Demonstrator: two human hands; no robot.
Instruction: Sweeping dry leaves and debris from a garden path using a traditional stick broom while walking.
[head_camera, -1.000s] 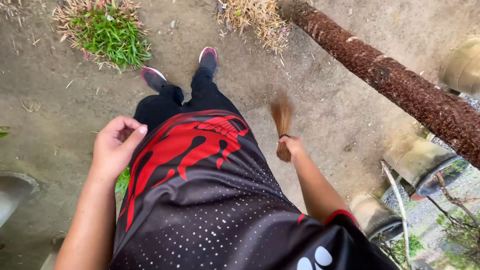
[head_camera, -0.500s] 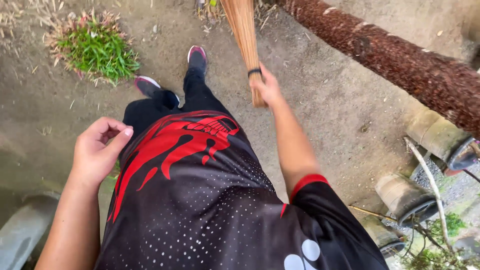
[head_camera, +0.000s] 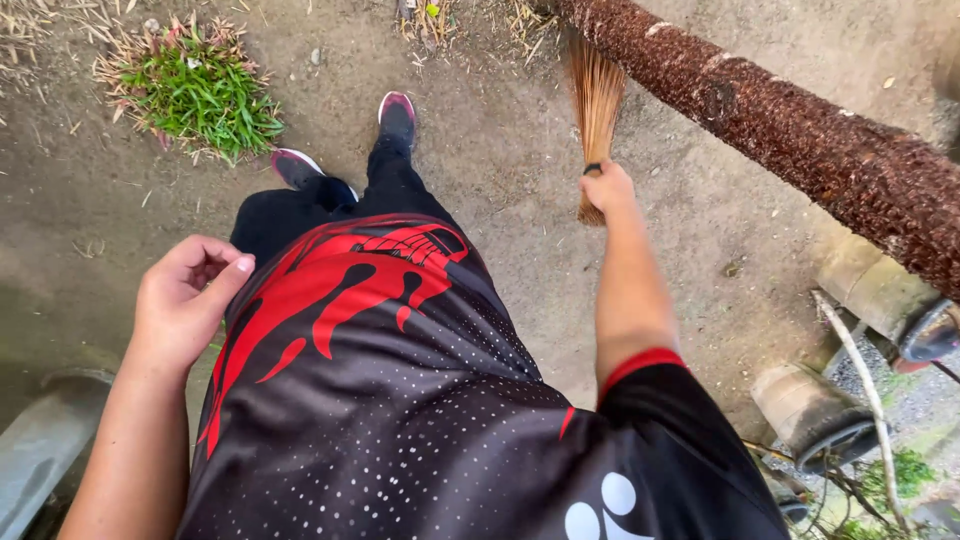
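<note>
Seen from above, the right hand (head_camera: 607, 186) at upper centre grips a bundled straw broom (head_camera: 597, 95), bristles pointing up toward a rusty pipe (head_camera: 800, 140). The left hand (head_camera: 185, 300), at left, is empty, fingers loosely curled. Bare dirt ground (head_camera: 500, 160) lies below.

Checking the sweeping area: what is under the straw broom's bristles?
Bare dirt ground lies under the tan straw hand broom held in the right hand. The bristle tips meet the rough brown trunk; anything beneath them is hidden.
</note>
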